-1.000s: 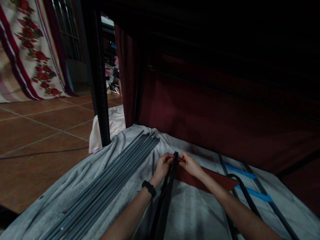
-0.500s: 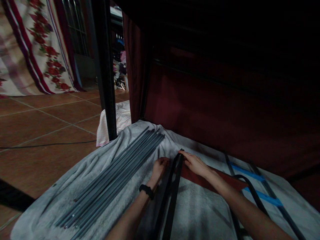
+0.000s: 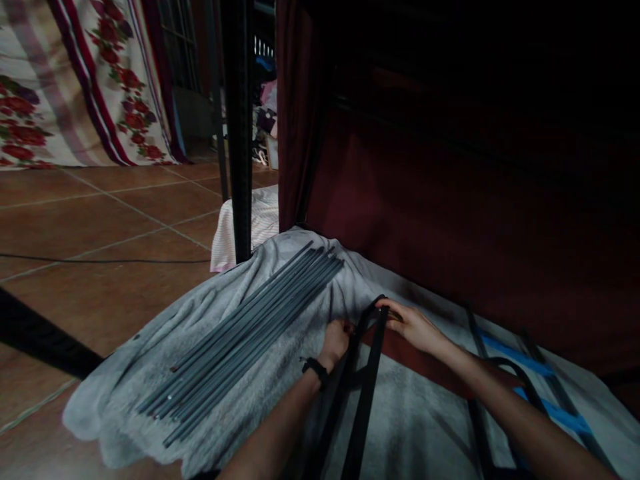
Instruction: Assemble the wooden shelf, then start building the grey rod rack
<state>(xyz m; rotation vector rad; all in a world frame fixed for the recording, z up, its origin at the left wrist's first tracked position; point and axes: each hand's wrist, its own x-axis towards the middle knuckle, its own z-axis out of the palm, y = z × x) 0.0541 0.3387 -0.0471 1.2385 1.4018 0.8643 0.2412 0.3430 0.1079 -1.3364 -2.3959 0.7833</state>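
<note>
Grey rods (image 3: pixel 250 333) lie on the blanket (image 3: pixel 130 393) at lower left. At lower centre the left hand (image 3: pixel 337 339) curls beside the black frame (image 3: pixel 371 380); whether its grip is closed on it is too dim to tell. The right hand (image 3: pixel 413 327) has its grip pinched on the frame's bend. Steadying both bars evenly should prevent twisting.

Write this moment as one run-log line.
left hand at black frame left bar, grip unclear | right hand on frame top | grey rods left of hands | all on grey cloth

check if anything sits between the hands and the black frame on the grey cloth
Nothing visible does. The left hand and right hand meet the black frame at its far end; the grey rods lie apart, to the left.
</note>
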